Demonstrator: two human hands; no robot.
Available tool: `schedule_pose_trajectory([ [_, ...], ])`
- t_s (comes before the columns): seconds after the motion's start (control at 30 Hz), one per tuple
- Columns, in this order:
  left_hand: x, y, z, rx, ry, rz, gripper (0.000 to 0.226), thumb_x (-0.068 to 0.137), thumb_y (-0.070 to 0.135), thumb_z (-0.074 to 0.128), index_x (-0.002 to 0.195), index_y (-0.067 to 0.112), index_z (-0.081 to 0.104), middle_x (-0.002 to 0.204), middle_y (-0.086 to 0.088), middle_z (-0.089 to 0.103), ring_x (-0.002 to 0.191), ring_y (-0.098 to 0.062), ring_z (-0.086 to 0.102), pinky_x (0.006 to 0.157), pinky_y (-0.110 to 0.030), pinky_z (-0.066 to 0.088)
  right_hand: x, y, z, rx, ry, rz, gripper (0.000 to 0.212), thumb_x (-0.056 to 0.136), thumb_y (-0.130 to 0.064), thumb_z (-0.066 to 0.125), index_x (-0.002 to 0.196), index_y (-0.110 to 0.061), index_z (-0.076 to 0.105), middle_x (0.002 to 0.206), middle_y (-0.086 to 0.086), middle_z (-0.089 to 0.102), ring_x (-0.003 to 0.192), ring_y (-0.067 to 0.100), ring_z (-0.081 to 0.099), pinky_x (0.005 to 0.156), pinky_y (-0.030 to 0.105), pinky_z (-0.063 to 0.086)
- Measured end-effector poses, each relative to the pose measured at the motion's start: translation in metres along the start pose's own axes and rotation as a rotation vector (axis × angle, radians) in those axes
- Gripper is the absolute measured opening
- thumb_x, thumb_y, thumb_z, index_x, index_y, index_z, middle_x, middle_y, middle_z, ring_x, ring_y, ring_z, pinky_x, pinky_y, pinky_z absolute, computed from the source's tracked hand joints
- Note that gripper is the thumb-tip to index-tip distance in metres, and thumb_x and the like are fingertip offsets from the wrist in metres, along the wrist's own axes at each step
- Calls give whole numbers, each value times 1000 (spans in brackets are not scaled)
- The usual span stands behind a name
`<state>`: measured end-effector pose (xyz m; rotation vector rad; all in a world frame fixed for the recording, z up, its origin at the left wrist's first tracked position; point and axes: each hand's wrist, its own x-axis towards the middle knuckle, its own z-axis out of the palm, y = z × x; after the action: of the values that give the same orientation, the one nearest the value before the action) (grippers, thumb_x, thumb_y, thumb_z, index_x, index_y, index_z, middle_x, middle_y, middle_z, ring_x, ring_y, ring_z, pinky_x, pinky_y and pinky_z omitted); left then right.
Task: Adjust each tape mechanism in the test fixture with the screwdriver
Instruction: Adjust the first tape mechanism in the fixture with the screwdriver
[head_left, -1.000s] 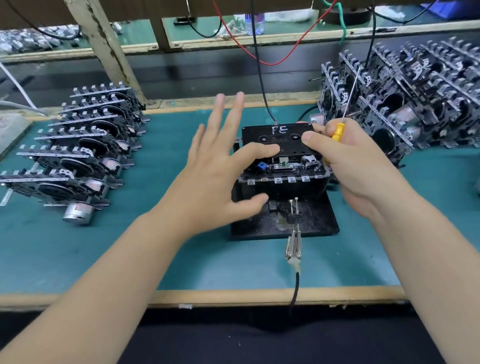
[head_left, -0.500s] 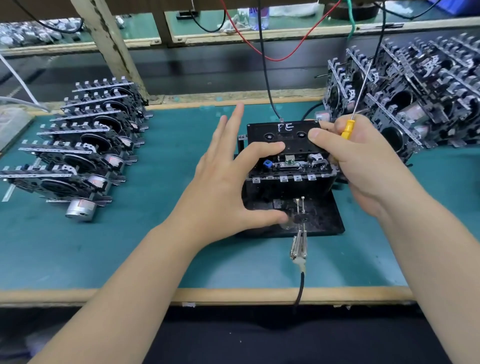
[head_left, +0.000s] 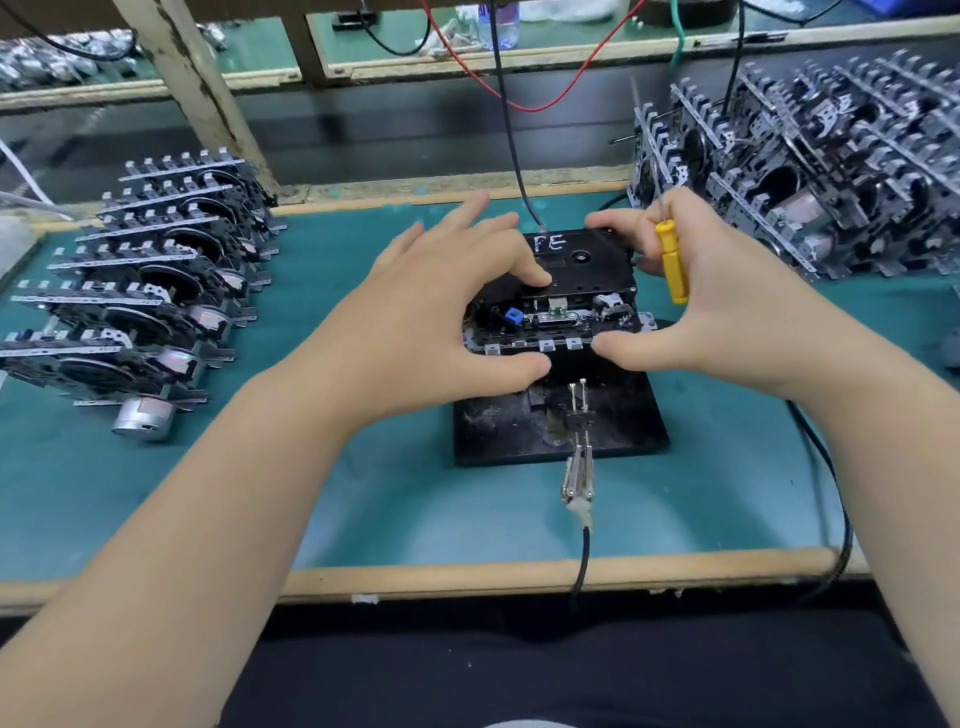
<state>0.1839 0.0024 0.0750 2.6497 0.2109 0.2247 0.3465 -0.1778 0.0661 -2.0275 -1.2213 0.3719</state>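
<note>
Both hands are on the tape mechanism (head_left: 558, 312) seated in the black test fixture (head_left: 561, 421) at the middle of the green bench (head_left: 363, 493). The left hand (head_left: 447, 306) curls over its left side, forefinger on the black cassette (head_left: 576, 254) marked "FE", thumb against the near edge. The right hand (head_left: 717, 306) grips the right side, thumb at the near edge, with the yellow screwdriver (head_left: 670, 260) tucked upright between its fingers. Rows of mechanisms (head_left: 150, 291) lie at the left; a bigger pile (head_left: 810, 176) sits far right.
</note>
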Motion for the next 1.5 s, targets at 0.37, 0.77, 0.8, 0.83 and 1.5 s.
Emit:
schedule_pose_trajectory([
  [0.37, 31, 15, -7, -156, 183, -52, 56, 78, 51, 81, 123, 29, 54, 109, 17, 64, 107, -8, 59, 104, -38, 44, 0, -20, -1, 573, 56, -71, 47, 73, -40, 77, 94, -32, 36, 146, -13, 51, 138, -5, 44, 105, 22, 41],
  [0.77, 19, 4, -1, -793, 427, -175, 30, 88, 29, 73, 116, 25, 65, 126, 8, 65, 118, -4, 60, 110, -30, 43, 19, -29, -14, 479, 55, -29, 57, 64, -22, 84, 89, -22, 33, 120, -1, 72, 108, 9, 71, 90, 25, 57],
  [0.8, 16, -1, -1, -616, 401, -171, 21, 92, 29, 72, 112, 27, 68, 131, 11, 63, 123, 0, 57, 113, -30, 39, 19, -27, -16, 372, 9, -4, 57, 67, -22, 86, 89, -22, 33, 119, -7, 73, 107, 3, 70, 89, 23, 55],
  [0.83, 13, -5, -1, -455, 357, -160, 17, 94, 29, 72, 110, 30, 70, 135, 14, 61, 128, 3, 52, 116, -29, 35, 18, -24, -16, 249, -22, 23, 57, 70, -25, 88, 88, -23, 34, 119, -16, 72, 106, -5, 67, 89, 21, 52],
  [1.5, 12, -4, -15, 42, -108, 28, 96, 77, 44, 77, 157, 28, 28, 152, 24, 40, 116, 33, -3, 96, 9, -11, 26, 12, 31, 721, 258, 216, 37, 94, -7, 68, 83, -26, 38, 103, -11, 75, 78, -1, 67, 63, 11, 46],
])
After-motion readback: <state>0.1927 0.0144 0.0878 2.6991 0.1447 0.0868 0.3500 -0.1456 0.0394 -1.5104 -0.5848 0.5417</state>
